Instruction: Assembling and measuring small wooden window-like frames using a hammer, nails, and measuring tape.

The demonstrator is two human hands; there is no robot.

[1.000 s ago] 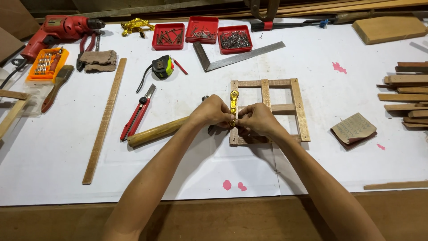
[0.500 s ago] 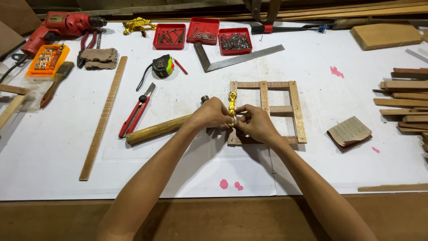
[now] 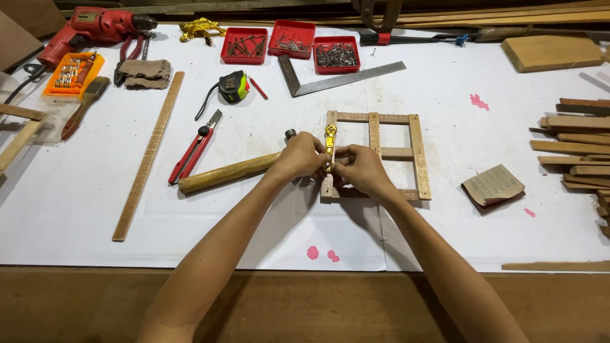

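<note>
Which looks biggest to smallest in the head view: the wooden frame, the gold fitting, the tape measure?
1. wooden frame
2. tape measure
3. gold fitting, though the hands partly hide it

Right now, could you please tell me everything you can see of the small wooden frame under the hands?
The frame is a small lattice of pale, unfinished wood strips: three uprights crossed by rails at top, middle and bottom. It lies flat on the white sheet near the table's centre. A gold ornament stands along its left upright. The left hand and right hand meet over that upright, pinching the ornament's lower end and hiding the frame's lower left corner. The hammer lies just left of it.
</note>
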